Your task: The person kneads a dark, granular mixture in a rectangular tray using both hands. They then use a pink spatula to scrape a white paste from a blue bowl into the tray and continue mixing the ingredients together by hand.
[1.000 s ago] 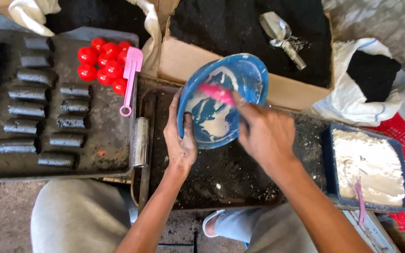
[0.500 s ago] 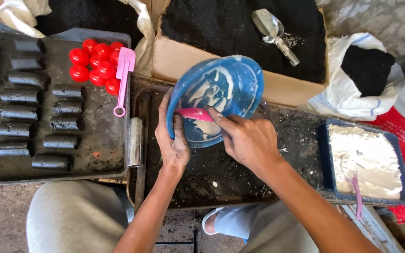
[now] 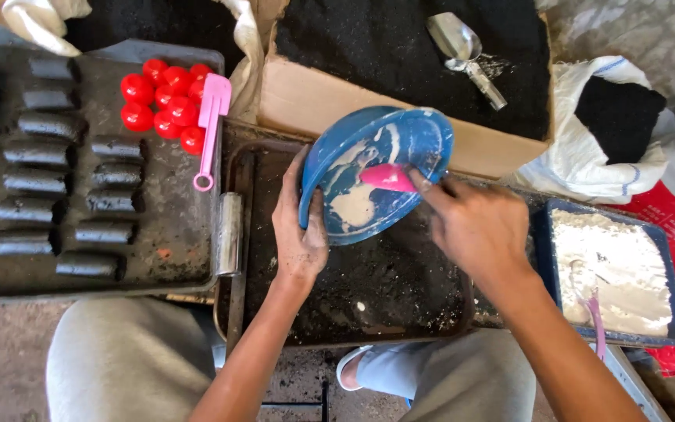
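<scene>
— Over the dark metal tray [image 3: 353, 312], what had changed?

— The left hand [image 3: 300, 234] had tipped the blue bowl [image 3: 376, 172] steeper since a second before, its fingers clamped on the lower rim. The right hand [image 3: 474, 227], fingers pinched shut on a pink scraper [image 3: 388, 177], had slid deeper into the white paste, so the scraping looked well along.

— And around them?

— A mould tray [image 3: 158, 227] of black rolls beside red balls [image 3: 166, 105] and a pink spatula [image 3: 211, 129]; a cardboard box [image 3: 314, 98] of black powder with a metal scoop [image 3: 462, 51]; a blue tray [image 3: 544, 234] of white paste. Bare ground lay below.
</scene>
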